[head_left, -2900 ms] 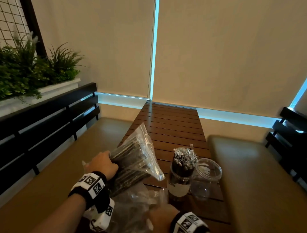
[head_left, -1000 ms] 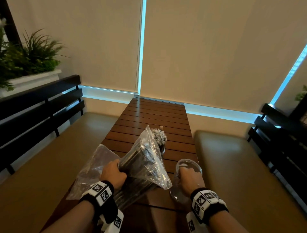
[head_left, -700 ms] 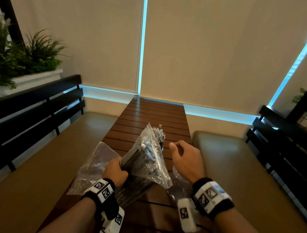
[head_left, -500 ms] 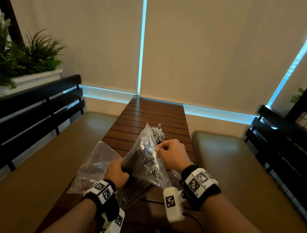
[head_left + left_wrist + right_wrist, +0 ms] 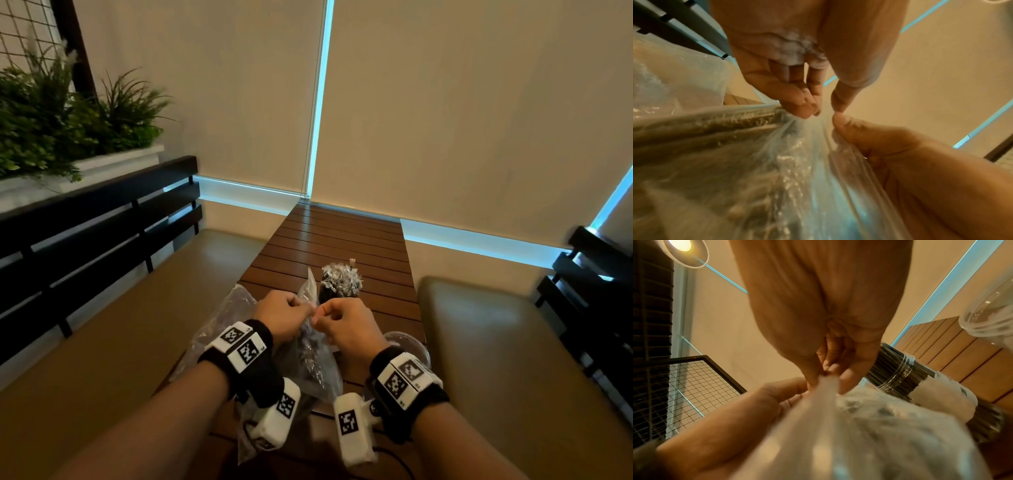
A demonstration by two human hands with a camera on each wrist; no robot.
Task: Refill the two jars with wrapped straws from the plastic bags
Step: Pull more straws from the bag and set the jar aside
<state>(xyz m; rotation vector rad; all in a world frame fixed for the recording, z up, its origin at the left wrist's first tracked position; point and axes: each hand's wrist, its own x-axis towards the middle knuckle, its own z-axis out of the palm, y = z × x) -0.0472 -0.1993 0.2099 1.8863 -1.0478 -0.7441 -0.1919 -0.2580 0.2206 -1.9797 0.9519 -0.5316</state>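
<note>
A clear plastic bag of dark wrapped straws (image 5: 310, 356) stands upright on the slatted wooden table (image 5: 335, 240). My left hand (image 5: 303, 308) and right hand (image 5: 320, 317) meet at its top edge, each pinching the film. In the left wrist view the left hand (image 5: 822, 108) holds the bag (image 5: 756, 162) opposite the right thumb. In the right wrist view the right hand (image 5: 828, 378) grips the gathered film (image 5: 869, 426). Just behind the hands stands a jar full of straws (image 5: 340, 282). The empty clear jar (image 5: 411, 346) is by my right wrist, partly hidden.
A second clear bag (image 5: 222, 318) lies on the table to the left of the hands. Padded benches (image 5: 513, 342) with dark slatted backs run along both sides. A planter with greenery (image 5: 68, 120) sits behind the left bench. Blinds close off the far end.
My right hand has left the empty jar and come over to the bag's top. My left hand has slid from the bag's side up to the same edge.
</note>
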